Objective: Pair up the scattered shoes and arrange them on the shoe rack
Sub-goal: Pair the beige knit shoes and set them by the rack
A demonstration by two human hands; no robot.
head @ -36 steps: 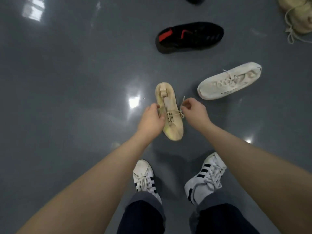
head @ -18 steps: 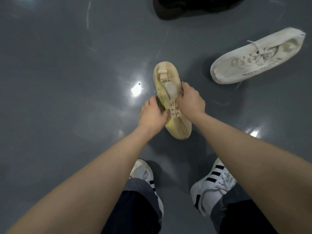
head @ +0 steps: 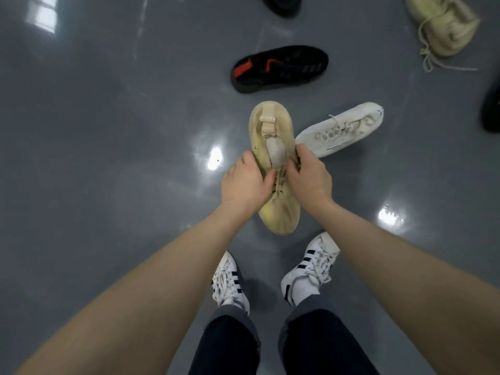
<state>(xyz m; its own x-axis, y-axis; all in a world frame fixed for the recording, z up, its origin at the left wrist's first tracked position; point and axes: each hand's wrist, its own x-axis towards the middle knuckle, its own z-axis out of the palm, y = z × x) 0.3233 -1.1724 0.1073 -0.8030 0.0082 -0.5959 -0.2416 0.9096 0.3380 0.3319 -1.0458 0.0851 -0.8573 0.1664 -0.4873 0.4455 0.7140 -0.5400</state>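
One beige shoe (head: 274, 169) is gripped at the laces by left hand (head: 244, 184) and right hand (head: 309, 178), fingers curled around it; its likely mate (head: 441, 25) lies far up-right of it, unpaired (rack unseen).

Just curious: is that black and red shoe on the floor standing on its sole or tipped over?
Tipped on its side. The black and red shoe shows its side profile to the downward-looking camera; its opening is not visible.

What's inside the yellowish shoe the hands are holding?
Inside the beige shoe only its pale tongue shows. The left hand and right hand cover the laces; deeper inside is hidden.
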